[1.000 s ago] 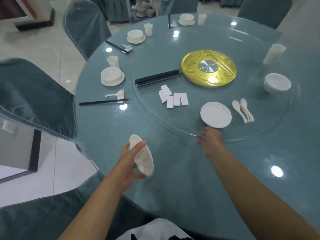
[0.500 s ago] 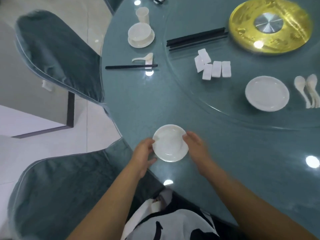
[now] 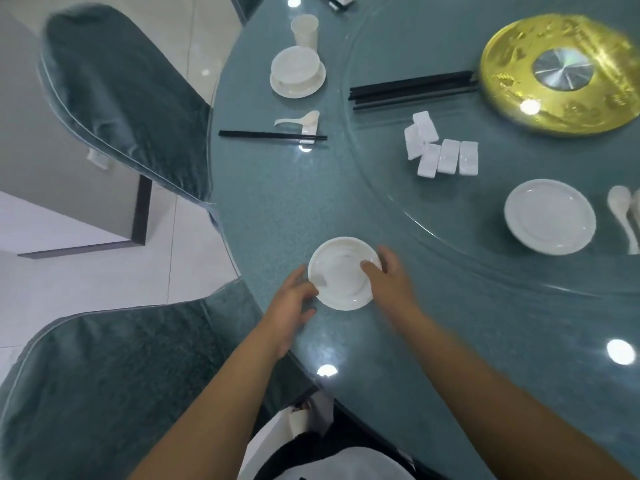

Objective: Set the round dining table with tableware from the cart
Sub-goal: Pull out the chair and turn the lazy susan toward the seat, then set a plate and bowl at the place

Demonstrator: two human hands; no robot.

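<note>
A small white saucer (image 3: 337, 277) lies flat on the round teal table (image 3: 277, 209) near its front edge. My left hand (image 3: 291, 308) touches the saucer's left rim with its fingertips. My right hand (image 3: 389, 278) holds the right rim, thumb on top of the plate. A second white plate (image 3: 550, 220) sits on the glass turntable (image 3: 485, 258) to the right, beside white spoons (image 3: 623, 213). Several white chopstick rests (image 3: 440, 150) and a bundle of black chopsticks (image 3: 412, 90) lie farther back on the turntable.
A finished setting stands at the back left: bowl on saucer (image 3: 298, 72), cup (image 3: 305, 29), spoon (image 3: 299, 120), chopsticks (image 3: 273, 135). A gold disc (image 3: 561, 74) marks the turntable's centre. Covered chairs (image 3: 121, 88) stand to the left and at the near left (image 3: 104, 382).
The saucer, held tilted in my left hand a second ago, now lies flat on the table with both hands at its rim. The view dropped toward the table's near edge.
</note>
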